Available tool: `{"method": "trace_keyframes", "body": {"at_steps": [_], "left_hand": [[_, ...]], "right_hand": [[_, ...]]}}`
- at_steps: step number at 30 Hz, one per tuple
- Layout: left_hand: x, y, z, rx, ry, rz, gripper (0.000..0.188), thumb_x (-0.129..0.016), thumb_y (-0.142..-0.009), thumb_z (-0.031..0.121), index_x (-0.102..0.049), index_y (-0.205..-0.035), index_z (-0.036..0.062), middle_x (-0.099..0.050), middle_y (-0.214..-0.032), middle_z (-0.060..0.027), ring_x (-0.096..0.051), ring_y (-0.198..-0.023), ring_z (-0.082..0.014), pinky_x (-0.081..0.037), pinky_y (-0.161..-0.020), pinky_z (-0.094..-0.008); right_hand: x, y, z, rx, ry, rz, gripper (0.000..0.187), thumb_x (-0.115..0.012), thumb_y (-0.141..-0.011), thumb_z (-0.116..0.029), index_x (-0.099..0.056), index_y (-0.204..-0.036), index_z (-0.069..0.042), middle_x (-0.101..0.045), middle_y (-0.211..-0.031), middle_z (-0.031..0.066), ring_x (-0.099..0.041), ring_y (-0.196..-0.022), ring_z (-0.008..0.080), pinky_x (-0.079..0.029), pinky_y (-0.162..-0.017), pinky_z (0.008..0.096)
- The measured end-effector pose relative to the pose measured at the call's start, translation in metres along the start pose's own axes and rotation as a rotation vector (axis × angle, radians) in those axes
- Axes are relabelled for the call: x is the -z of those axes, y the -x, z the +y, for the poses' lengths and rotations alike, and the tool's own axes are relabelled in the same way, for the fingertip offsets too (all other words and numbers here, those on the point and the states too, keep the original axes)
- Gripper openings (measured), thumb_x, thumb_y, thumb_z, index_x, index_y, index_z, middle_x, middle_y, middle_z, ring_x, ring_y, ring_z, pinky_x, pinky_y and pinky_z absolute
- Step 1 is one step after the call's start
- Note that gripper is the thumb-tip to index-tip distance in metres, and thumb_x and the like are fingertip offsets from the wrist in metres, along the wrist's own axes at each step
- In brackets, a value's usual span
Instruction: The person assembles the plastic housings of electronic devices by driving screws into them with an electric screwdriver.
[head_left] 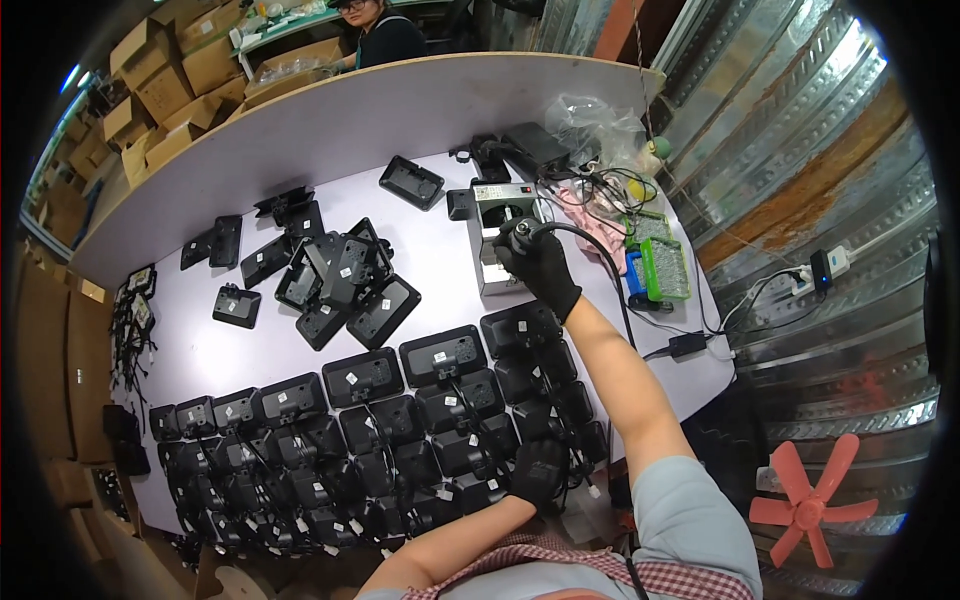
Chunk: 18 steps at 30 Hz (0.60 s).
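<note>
Here, black tool [522,232] in right hand [541,268].

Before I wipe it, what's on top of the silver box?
The right hand, holding a black corded tool, is over the silver box; whatever's beneath the hand is hidden.

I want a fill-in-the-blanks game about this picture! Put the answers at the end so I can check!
1. The black corded tool is held in the ____ grip.
2. The glove on the left grip is coloured ____.
3. The crumpled cloth on the table is coloured ____.

Missing words: right; black; pink.
</note>
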<state>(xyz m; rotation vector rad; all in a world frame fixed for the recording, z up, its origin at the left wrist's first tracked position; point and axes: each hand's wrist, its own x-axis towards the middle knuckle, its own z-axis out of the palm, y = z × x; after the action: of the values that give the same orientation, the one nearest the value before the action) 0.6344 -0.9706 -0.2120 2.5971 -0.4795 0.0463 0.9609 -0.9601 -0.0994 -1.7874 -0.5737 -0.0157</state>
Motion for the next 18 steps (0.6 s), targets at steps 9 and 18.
{"method": "trace_keyframes", "body": {"at_steps": [9,18], "left_hand": [[-0.002,0.006,0.004,0.016,0.040,-0.024,0.015,-0.058,-0.079,0.020,-0.063,-0.089,0.0099,-0.058,-0.084,-0.0109,-0.058,-0.078,-0.0276,-0.044,-0.066,-0.0425],[-0.003,0.006,0.007,-0.017,-0.043,0.026,0.025,-0.057,-0.077,0.024,-0.061,-0.094,0.0064,-0.055,-0.088,-0.0134,-0.055,-0.081,-0.0297,-0.042,-0.066,-0.0429]], "right_hand": [[-0.009,0.011,0.002,-0.019,-0.006,0.114,0.022,-0.072,-0.080,-0.012,-0.064,-0.099,-0.005,-0.067,-0.088,0.0060,-0.064,-0.082,0.0141,-0.053,-0.075,0.0318],[0.012,0.012,0.001,0.021,-0.130,0.222,0.029,-0.077,-0.078,-0.021,-0.059,-0.094,-0.005,-0.058,-0.081,0.0014,-0.057,-0.075,0.0111,-0.049,-0.068,0.0289]]}}
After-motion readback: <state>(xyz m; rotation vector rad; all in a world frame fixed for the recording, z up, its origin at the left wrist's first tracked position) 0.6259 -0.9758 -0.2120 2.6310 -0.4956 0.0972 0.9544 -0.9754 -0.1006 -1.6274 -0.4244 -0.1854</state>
